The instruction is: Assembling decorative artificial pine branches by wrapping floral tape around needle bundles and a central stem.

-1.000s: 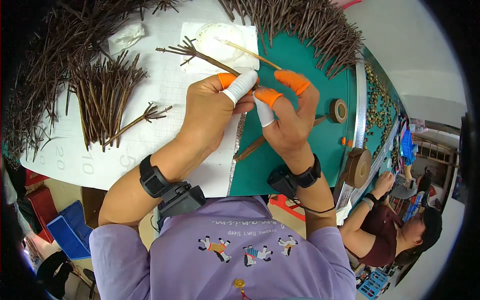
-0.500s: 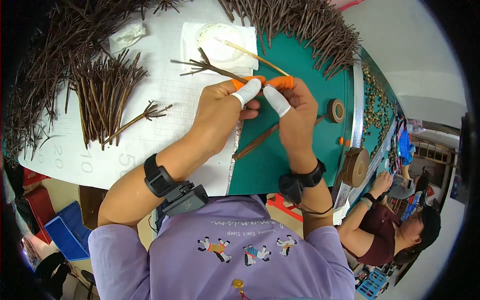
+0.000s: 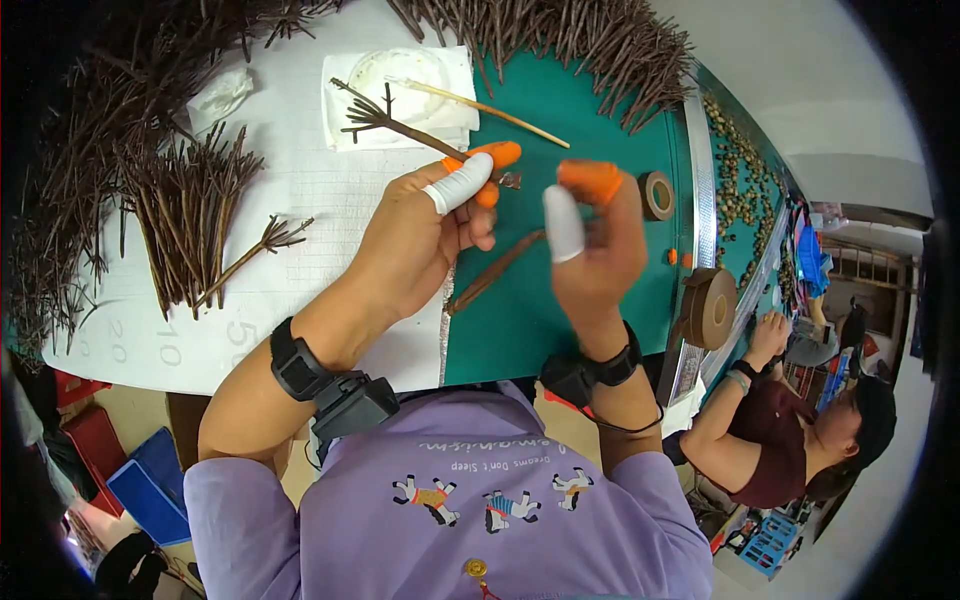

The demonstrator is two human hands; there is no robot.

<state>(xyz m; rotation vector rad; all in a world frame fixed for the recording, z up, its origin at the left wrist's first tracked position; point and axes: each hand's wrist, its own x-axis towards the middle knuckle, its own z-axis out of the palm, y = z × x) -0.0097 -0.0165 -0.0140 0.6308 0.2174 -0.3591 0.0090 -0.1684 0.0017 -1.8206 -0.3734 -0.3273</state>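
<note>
My left hand pinches a dark brown branched twig between its white-wrapped thumb and orange-capped fingers. The forked end points up and left, over the edge of a white paper. Just beyond those fingertips, a short brown shiny scrap sticks out. My right hand, thumb in a white cover and forefinger in an orange one, is off to the right, apart from the twig. Motion smears its fingers, and nothing shows clearly between them. A brown strip lies on the green mat beside it, running partly behind the hand.
Bundled twigs and a single twig lie left; more twigs are piled behind. A thin stick rests across the white paper. Tape rolls stand right, near a metal rail. Another person sits beyond.
My right hand has drawn away from the twig, which both hands held at their fingertips before. My left hand keeps hold of it. The view has shifted slightly.
</note>
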